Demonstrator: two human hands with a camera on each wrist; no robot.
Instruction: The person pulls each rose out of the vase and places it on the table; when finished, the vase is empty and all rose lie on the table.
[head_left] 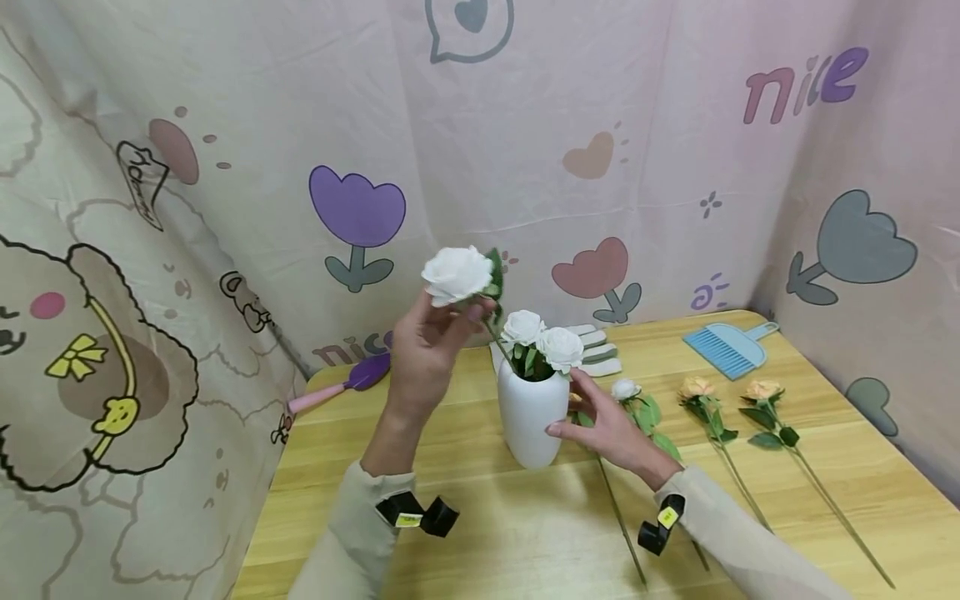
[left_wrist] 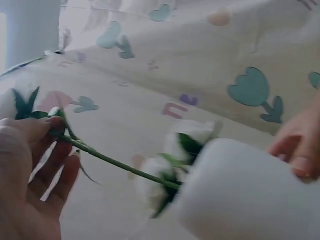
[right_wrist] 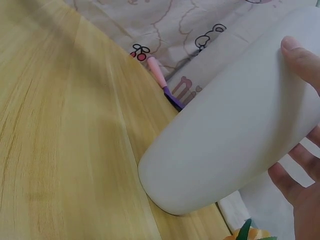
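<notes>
A white rose is pinched near its bloom by my left hand. Its green stem slants down into the mouth of a white vase. Two more white roses stand in the vase, their blooms just above the rim. My right hand holds the vase from its right side, thumb at the front and fingers behind. In the right wrist view the base of the vase stands on the table. The stem's lower end is hidden inside the vase.
Right of the vase lie a small white rose and two peach roses with long stems. A blue dustpan and brush are at the back right. Striped gloves lie behind the vase, and a purple trowel at the left edge.
</notes>
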